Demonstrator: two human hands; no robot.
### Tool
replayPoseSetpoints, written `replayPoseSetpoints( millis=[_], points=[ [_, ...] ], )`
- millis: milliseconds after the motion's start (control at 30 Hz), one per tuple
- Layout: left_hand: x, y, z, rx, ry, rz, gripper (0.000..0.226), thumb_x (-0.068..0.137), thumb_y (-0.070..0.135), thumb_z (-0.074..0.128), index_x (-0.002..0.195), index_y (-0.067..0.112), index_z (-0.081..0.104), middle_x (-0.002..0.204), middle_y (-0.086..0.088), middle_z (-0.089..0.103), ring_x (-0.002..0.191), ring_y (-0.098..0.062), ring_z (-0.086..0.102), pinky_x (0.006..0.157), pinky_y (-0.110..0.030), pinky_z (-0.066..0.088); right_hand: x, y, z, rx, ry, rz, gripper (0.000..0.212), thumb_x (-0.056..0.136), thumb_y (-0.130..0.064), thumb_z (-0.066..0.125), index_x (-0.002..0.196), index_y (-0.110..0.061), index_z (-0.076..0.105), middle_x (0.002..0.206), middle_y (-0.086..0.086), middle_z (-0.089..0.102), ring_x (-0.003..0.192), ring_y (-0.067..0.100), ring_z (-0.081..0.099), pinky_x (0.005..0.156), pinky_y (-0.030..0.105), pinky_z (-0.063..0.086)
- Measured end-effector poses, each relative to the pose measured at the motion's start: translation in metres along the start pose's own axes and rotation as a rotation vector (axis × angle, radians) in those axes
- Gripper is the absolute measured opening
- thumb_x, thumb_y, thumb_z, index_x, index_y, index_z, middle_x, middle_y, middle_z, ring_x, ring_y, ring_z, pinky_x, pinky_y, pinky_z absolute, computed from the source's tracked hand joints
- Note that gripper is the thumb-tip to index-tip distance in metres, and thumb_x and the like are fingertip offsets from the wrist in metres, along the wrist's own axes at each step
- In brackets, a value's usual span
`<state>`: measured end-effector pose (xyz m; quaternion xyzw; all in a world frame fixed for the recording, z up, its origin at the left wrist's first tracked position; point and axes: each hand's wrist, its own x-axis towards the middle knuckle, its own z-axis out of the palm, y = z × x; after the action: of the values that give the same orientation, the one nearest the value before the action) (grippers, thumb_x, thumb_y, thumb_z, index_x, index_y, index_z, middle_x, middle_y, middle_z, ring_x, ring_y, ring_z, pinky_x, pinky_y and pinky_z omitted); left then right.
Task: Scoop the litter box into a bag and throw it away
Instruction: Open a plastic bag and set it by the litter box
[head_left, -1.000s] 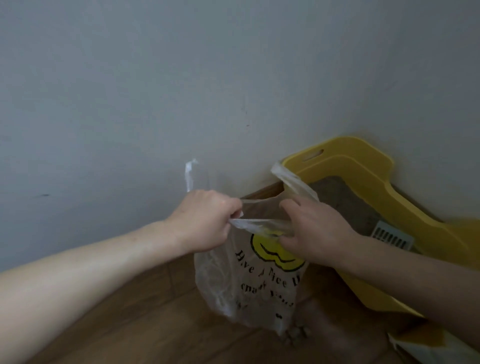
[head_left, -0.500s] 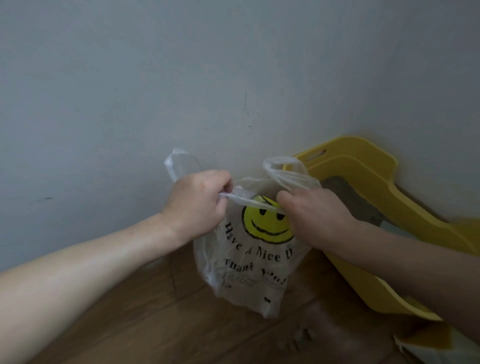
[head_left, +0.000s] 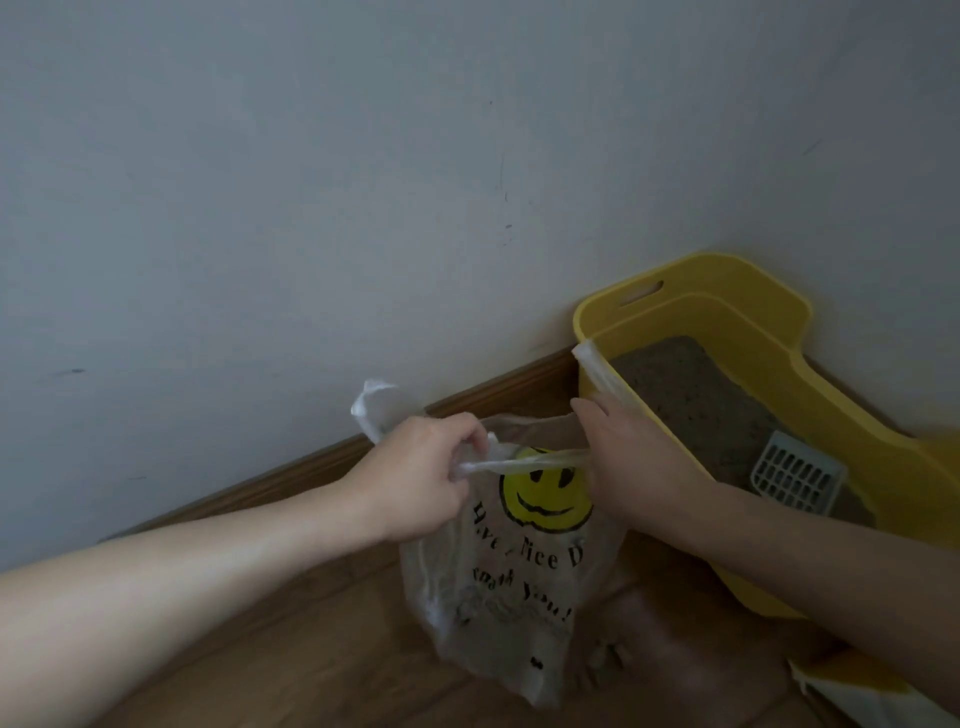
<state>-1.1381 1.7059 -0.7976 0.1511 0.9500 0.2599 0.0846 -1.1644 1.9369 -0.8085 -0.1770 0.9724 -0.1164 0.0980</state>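
A clear plastic bag (head_left: 511, 587) with a yellow smiley face and black print hangs between my hands above the wooden floor. My left hand (head_left: 421, 480) grips its left handle in a fist. My right hand (head_left: 631, 467) holds the right handle, whose loop sticks up past my fingers. The bag's mouth is pulled taut between them. Right behind it stands a yellow litter box (head_left: 691, 291) with grey litter (head_left: 696, 400) inside. A pale grey slotted scoop (head_left: 795, 475) lies in the litter by my right forearm.
A grey wall (head_left: 363, 182) with a wooden skirting board (head_left: 291, 470) runs close behind the bag. Small litter clumps (head_left: 605, 660) lie on the wooden floor (head_left: 332, 670) under the bag. A white and yellow object (head_left: 862, 696) shows at the bottom right corner.
The bag rose between my hands half a second ago and has come back down towards the floor. Both hands keep hold of the handles and have spread apart, stretching the mouth.
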Motion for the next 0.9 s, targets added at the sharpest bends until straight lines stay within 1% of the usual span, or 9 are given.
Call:
replayPoseSetpoints(
  millis=[133, 233, 300, 367, 400, 567, 733, 833, 900],
  points=[
    [0.005, -0.001, -0.001, -0.291, -0.069, -0.157, 0.018, 0.088, 0.040, 0.069, 0.102, 0.031, 0.061, 0.060, 0.005, 0.062, 0.051, 0.000, 0.056, 0.050, -0.022, 0.044, -0.002, 0.003, 0.005, 0.008, 0.014, -0.032, 0.027, 0.089, -0.003, 0.048, 0.113, -0.012, 0.057, 0.108, 0.006, 0.061, 0.094, 0.024, 0.057, 0.079, 0.041, 0.053],
    [0.017, -0.005, -0.001, -0.366, -0.008, -0.321, 0.020, 0.095, 0.028, 0.062, 0.114, 0.022, 0.058, 0.061, 0.006, 0.065, 0.049, -0.002, 0.061, 0.050, -0.022, 0.049, -0.002, 0.003, 0.006, 0.023, 0.069, -0.086, 0.025, 0.089, -0.004, 0.049, 0.110, -0.013, 0.058, 0.108, 0.005, 0.062, 0.094, 0.024, 0.058, 0.078, 0.041, 0.053],
    [0.023, -0.010, -0.002, -0.295, -0.059, -0.394, 0.050, 0.085, 0.018, 0.073, 0.128, 0.025, 0.049, 0.095, 0.002, 0.070, 0.073, -0.009, 0.068, 0.062, -0.027, 0.057, -0.005, 0.002, 0.006, 0.036, 0.094, -0.116, 0.028, 0.089, -0.004, 0.050, 0.114, -0.012, 0.059, 0.112, 0.006, 0.062, 0.095, 0.025, 0.060, 0.079, 0.042, 0.053],
    [0.027, -0.012, -0.004, -0.219, -0.151, -0.429, 0.080, 0.075, 0.019, 0.080, 0.140, 0.033, 0.036, 0.133, -0.004, 0.056, 0.101, -0.016, 0.063, 0.079, -0.031, 0.058, -0.007, 0.001, 0.005, 0.038, 0.143, -0.147, 0.035, 0.087, -0.001, 0.054, 0.120, -0.010, 0.060, 0.116, 0.007, 0.062, 0.095, 0.027, 0.063, 0.076, 0.042, 0.055],
    [0.029, -0.013, -0.006, -0.210, -0.194, -0.446, 0.088, 0.071, 0.022, 0.081, 0.143, 0.036, 0.033, 0.141, -0.004, 0.051, 0.107, -0.019, 0.061, 0.083, -0.032, 0.057, -0.008, 0.001, 0.005, 0.029, 0.171, -0.167, 0.038, 0.085, 0.001, 0.057, 0.121, -0.009, 0.060, 0.116, 0.009, 0.064, 0.092, 0.028, 0.065, 0.071, 0.041, 0.056],
    [0.033, -0.019, -0.013, -0.317, -0.442, -0.533, 0.065, 0.070, 0.035, 0.083, 0.126, 0.025, 0.053, 0.112, -0.001, 0.064, 0.092, -0.017, 0.068, 0.069, -0.027, 0.058, -0.011, 0.003, 0.007, 0.014, 0.241, -0.254, 0.044, 0.071, 0.011, 0.068, 0.113, -0.001, 0.066, 0.110, 0.013, 0.069, 0.087, 0.028, 0.070, 0.061, 0.036, 0.060],
    [0.031, -0.027, -0.015, -0.386, -0.636, -0.555, 0.038, 0.073, 0.047, 0.079, 0.101, 0.021, 0.075, 0.101, -0.003, 0.076, 0.095, -0.021, 0.073, 0.089, -0.041, 0.058, -0.012, 0.004, 0.006, 0.020, 0.246, -0.263, 0.042, 0.073, 0.010, 0.066, 0.114, -0.001, 0.065, 0.111, 0.013, 0.068, 0.091, 0.029, 0.069, 0.064, 0.040, 0.060],
    [0.028, -0.025, -0.015, -0.433, -0.686, -0.555, 0.045, 0.075, 0.048, 0.079, 0.104, 0.014, 0.077, 0.100, -0.006, 0.077, 0.096, -0.020, 0.074, 0.098, -0.044, 0.054, -0.012, 0.004, 0.003, 0.017, 0.231, -0.252, 0.041, 0.073, 0.010, 0.066, 0.112, -0.001, 0.066, 0.109, 0.013, 0.068, 0.089, 0.030, 0.069, 0.064, 0.042, 0.060],
    [0.028, -0.024, -0.014, -0.360, -0.603, -0.506, 0.052, 0.070, 0.053, 0.081, 0.106, 0.016, 0.076, 0.101, 0.000, 0.077, 0.095, -0.015, 0.073, 0.096, -0.039, 0.055, -0.013, 0.005, 0.003, 0.009, 0.242, -0.256, 0.043, 0.072, 0.010, 0.067, 0.114, 0.000, 0.065, 0.110, 0.014, 0.069, 0.089, 0.030, 0.069, 0.066, 0.041, 0.061]
  ],
)
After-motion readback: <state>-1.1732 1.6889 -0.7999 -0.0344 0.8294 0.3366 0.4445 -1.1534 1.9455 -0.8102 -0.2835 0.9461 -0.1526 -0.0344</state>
